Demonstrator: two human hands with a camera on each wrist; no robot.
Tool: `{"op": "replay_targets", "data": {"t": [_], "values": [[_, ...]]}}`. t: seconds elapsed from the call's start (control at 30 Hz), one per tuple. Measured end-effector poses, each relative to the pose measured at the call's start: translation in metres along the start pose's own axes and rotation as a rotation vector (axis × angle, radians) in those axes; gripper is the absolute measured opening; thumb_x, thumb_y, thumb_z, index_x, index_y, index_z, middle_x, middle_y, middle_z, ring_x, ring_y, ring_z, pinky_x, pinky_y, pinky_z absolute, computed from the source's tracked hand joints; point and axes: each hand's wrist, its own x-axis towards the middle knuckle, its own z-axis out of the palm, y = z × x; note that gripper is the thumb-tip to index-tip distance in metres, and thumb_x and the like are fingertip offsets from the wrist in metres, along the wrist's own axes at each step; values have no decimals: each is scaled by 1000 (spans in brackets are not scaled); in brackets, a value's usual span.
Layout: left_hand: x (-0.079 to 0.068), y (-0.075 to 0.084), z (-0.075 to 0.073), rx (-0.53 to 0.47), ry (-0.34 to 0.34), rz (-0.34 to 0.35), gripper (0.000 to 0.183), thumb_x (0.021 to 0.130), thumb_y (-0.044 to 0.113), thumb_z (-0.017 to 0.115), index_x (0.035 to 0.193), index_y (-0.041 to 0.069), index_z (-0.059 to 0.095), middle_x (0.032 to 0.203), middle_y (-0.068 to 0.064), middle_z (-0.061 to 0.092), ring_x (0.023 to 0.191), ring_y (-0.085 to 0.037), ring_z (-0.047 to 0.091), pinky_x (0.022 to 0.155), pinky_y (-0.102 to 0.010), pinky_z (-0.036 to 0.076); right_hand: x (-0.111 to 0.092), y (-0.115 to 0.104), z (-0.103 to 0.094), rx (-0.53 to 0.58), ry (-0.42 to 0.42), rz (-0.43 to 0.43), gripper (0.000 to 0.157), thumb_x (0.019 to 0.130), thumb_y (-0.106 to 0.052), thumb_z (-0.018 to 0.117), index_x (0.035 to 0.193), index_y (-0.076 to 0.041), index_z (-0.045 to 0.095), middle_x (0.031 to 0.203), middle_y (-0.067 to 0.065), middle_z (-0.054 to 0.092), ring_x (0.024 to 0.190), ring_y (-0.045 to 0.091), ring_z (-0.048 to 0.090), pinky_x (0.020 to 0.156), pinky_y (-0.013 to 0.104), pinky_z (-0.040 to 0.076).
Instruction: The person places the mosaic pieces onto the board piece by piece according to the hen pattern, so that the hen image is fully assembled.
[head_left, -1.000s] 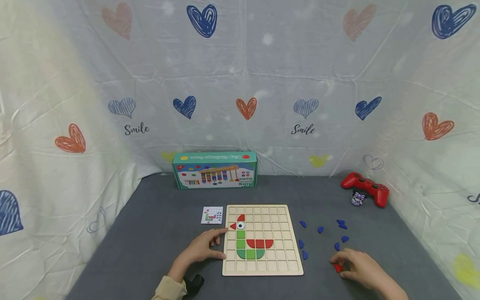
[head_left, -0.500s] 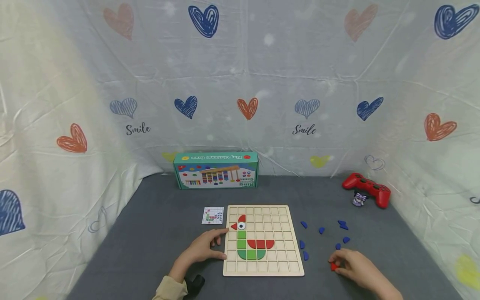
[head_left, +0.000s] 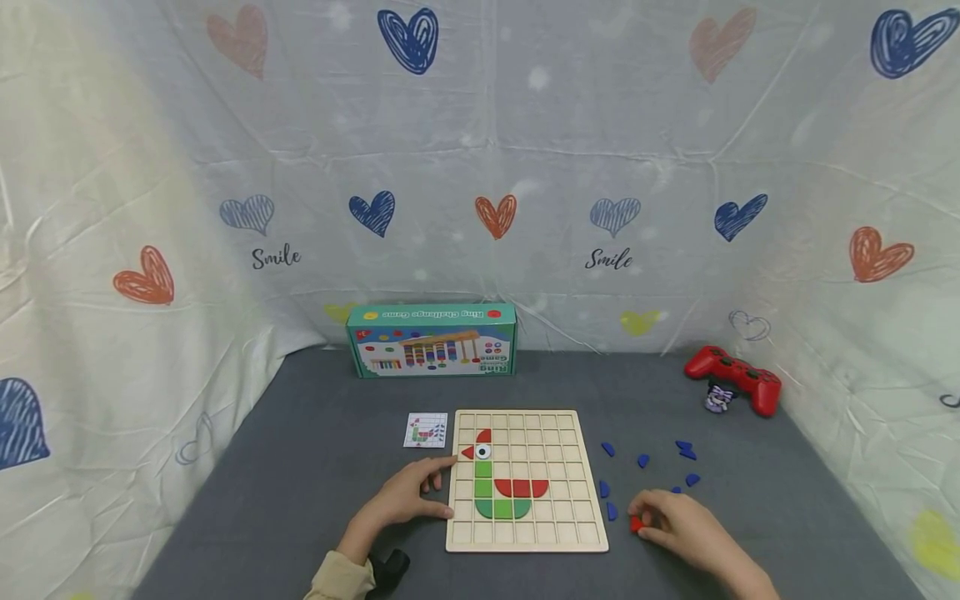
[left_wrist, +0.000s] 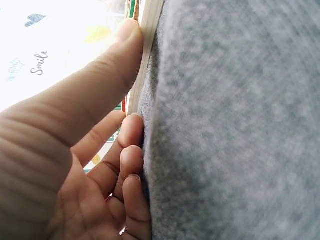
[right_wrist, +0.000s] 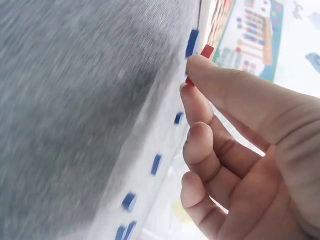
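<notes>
The wooden grid board [head_left: 564, 533] lies on the grey table, with red and green pieces and a round eye piece [head_left: 483, 452] set in its cells as a bird shape. My left hand [head_left: 408, 493] touches the board's left edge with thumb and forefinger, as the left wrist view shows against the board's side [left_wrist: 148, 35]. To the right of the board, my right hand [head_left: 686, 529] pinches a small red puzzle piece [head_left: 636, 523] between thumb and forefinger. Much of that red piece [right_wrist: 207, 51] is hidden behind the thumb in the right wrist view.
Several blue pieces [head_left: 612, 511] are scattered right of the board, one partly covered by my right hand. A printed pattern card [head_left: 426, 431] lies at the board's upper left. Farther back are a green game box [head_left: 431, 342] and a red game controller [head_left: 733, 379].
My right hand has gathered up the red piece from the table and carried it left toward the board. The left hand stays at the board's edge.
</notes>
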Motion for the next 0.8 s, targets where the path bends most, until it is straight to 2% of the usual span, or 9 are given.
{"op": "replay_targets", "data": {"t": [0.43,0.57,0.67,0.8], "values": [[2,2,-2,11,-5,-6,77,69,38,80,134,9,50,84,1,48,69,-9,40,61,-24,33,20,-29,12,-3,62,-51,14,78,-17,73,89,-21,66,71,-17,51,57,-5,39,51,19,35],[1,1,-2,10,17,58,76,71,41,78,132,6,50,82,2,47,67,-8,39,59,-24,33,26,-38,17,-18,86,-62,15,76,-15,74,86,-22,65,69,-18,50,55,-5,39,51,18,35],[0,-1,-1,15,26,79,76,71,42,77,131,5,51,82,3,47,66,-7,38,58,-23,33,30,-44,22,-17,84,-60,16,75,-14,74,86,-23,65,69,-18,50,54,-5,38,50,18,34],[0,-1,0,12,11,29,77,69,41,79,133,7,50,83,3,47,67,-8,39,60,-23,33,36,-53,26,-3,70,-67,17,75,-14,74,86,-23,66,68,-17,51,53,-5,38,49,18,34]]}}
